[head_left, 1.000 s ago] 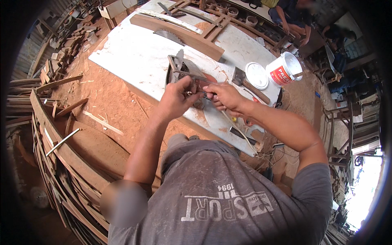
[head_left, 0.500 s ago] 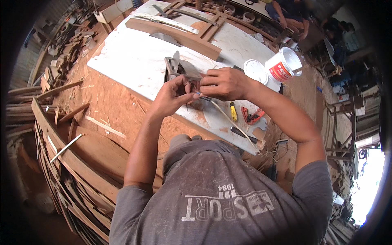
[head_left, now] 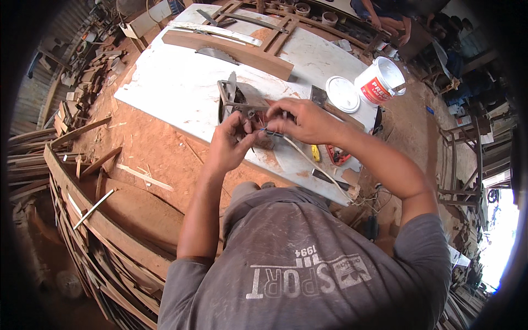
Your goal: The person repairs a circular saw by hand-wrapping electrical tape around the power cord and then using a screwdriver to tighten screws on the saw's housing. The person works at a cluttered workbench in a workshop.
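On the white board [head_left: 165,99] lies a circular saw unit [head_left: 234,93] with an upright toothed blade and metal base. My left hand [head_left: 235,140] is at its near side, fingers bent and closed on thin wires. My right hand [head_left: 291,121] pinches the wires [head_left: 264,129] just right of it; the exact contact points are small. A pale cable [head_left: 308,159] runs from there down to the board's near edge. Right of it are a yellow tool [head_left: 315,152] and red pliers-like tool [head_left: 338,157], partly behind my right forearm.
A loose saw blade [head_left: 214,54], timber [head_left: 231,52] and wooden frame [head_left: 278,36] lie farther back. A white bucket [head_left: 377,82] and lid [head_left: 342,94] stand right. Wood offcuts and long strips [head_left: 88,225] pile left. Another person [head_left: 385,19] is at the back right.
Both hands stay at the wires and have shifted slightly, the left downward. My right fingers rose over the wires half a second ago and now sit a little lower. The view has shifted.
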{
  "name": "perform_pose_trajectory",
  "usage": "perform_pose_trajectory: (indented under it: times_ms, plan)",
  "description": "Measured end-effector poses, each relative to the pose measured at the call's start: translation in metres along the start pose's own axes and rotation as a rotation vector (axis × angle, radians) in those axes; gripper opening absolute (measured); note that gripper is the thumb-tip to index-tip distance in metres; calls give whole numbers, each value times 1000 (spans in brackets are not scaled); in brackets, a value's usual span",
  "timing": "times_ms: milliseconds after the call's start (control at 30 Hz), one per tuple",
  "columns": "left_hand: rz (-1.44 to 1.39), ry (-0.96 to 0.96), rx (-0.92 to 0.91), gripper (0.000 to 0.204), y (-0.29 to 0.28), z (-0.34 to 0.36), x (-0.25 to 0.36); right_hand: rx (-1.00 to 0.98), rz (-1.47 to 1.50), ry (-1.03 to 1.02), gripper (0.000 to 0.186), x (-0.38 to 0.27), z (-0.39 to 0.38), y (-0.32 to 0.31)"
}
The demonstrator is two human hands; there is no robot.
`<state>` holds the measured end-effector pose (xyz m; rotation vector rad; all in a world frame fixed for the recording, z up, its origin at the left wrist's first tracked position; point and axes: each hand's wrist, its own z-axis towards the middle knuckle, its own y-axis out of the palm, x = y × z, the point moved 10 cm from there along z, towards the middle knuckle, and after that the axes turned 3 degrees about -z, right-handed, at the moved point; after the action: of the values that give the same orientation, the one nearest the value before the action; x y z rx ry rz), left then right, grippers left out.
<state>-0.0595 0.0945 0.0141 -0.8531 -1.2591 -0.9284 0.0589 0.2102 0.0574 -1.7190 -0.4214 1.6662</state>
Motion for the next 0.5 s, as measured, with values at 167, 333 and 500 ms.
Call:
perform_pose_trajectory:
  times_ms: [167,333,500]
  plan:
    - [-130,-85,-124,31,-1,18,-2,-1,-596,-747,21,-53,-1,-3]
    - [-124,-114,-211,30,-4,17,3,-172,-716,-924,18,-71,4,12]
    - [224,-59,-88,33,-11,4,4,-231,-121,-372,23,-35,21,20]
